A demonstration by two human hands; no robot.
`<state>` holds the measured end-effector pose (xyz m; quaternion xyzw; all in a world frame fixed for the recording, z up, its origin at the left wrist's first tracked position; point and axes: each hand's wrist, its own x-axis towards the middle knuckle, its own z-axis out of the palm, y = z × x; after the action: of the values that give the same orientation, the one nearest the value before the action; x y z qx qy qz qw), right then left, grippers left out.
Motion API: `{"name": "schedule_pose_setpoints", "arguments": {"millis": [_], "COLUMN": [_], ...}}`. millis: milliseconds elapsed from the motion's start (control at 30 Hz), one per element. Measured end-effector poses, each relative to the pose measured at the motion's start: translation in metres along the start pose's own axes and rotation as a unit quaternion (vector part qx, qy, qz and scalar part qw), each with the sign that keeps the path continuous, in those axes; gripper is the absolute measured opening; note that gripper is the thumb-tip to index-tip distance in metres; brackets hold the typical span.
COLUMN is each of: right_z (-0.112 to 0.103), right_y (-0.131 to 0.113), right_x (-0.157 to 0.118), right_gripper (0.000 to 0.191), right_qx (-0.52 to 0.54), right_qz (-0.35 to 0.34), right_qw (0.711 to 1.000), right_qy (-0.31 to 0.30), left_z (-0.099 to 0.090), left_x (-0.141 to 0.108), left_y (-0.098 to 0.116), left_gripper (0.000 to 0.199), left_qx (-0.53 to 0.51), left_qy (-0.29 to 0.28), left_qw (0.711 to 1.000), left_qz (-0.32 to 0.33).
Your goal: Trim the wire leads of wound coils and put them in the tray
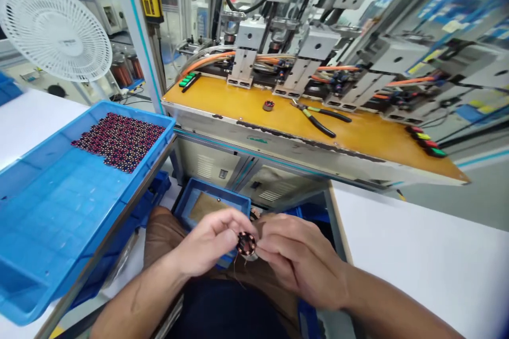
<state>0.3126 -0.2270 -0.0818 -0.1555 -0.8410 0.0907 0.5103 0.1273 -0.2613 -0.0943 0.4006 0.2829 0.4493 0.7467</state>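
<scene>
Over my lap, a small round coil part (246, 244) with a black ring and copper windings is held between my two hands. Thin loose wires hang from its lower side. My left hand (212, 238) grips its left edge between thumb and curled fingers. At its right edge are the pinched fingertips of my right hand (296, 254); whether they hold a wire or the rim is too small to tell. A similar coil part (269, 106) sits on the yellow machine ledge (222, 98), left of the open pliers (318, 116).
On the left, a large blue tray (51, 201) holds many packed coil parts (121, 140). A white fan (59, 37) stands behind it. Machine fixtures (302, 55) line the ledge's back. A smaller blue bin (214, 190) is below, and a white tabletop (429, 254) lies right.
</scene>
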Motion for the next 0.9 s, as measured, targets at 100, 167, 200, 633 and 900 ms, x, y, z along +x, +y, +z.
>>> {"name": "schedule_pose_setpoints", "arguments": {"millis": [100, 167, 200, 633, 900], "right_z": [-0.002, -0.002, -0.001, 0.0, -0.004], "right_y": [-0.001, -0.002, -0.003, -0.002, 0.001], "right_x": [0.003, 0.003, 0.003, 0.019, 0.011], "right_gripper": [0.009, 0.006, 0.005, 0.008, 0.007], "right_qx": [-0.003, -0.015, -0.026, 0.003, 0.002], "right_qz": [0.0, 0.013, 0.023, 0.044, 0.006], "right_qw": [1.0, 0.999, 0.999, 0.998, 0.998], "right_qy": [-0.029, -0.034, -0.035, -0.04, -0.061], "left_z": [-0.004, -0.005, -0.005, -0.007, -0.008], "left_x": [-0.003, -0.005, -0.005, -0.001, -0.002], "left_y": [-0.003, -0.003, -0.003, 0.0, -0.003], "left_gripper": [0.041, 0.033, 0.029, 0.037, 0.036], "left_qx": [0.015, 0.014, 0.012, -0.117, -0.022], "left_qy": [-0.041, -0.026, -0.016, 0.007, -0.061], "left_qw": [0.998, 0.999, 1.0, 0.987, 0.998], "left_qz": [-0.039, -0.02, -0.003, 0.109, -0.024]}}
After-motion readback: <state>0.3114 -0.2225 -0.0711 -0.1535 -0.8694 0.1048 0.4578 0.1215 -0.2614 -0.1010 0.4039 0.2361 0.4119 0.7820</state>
